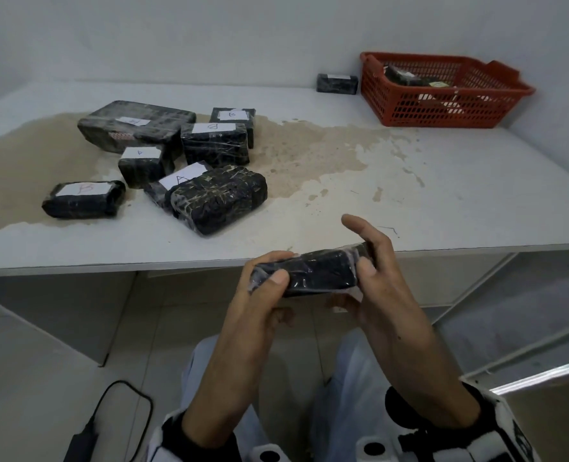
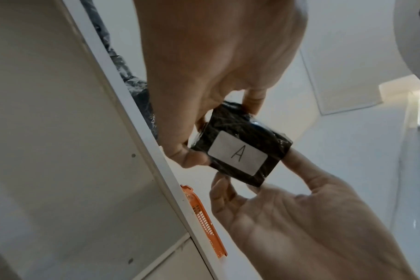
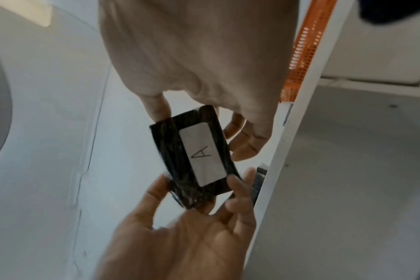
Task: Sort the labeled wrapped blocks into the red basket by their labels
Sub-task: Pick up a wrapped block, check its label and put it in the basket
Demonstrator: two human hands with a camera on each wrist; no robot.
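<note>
Both my hands hold one black wrapped block (image 1: 313,275) in the air just in front of the table's front edge. My left hand (image 1: 266,285) pinches its left end, thumb on top. My right hand (image 1: 366,261) pinches the right end, index finger raised. Its white label reads A and faces down, as both wrist views show: block (image 2: 230,125), block (image 3: 170,151). The red basket (image 1: 443,105) stands at the far right of the table with a wrapped block (image 1: 403,76) inside. Several labeled blocks lie in a pile (image 1: 176,155) at the left.
One more black block (image 1: 337,83) stands against the wall just left of the basket. A brown stain covers the left and middle of the white table (image 1: 426,195). A black charger and cable (image 1: 86,435) lie on the floor at the lower left.
</note>
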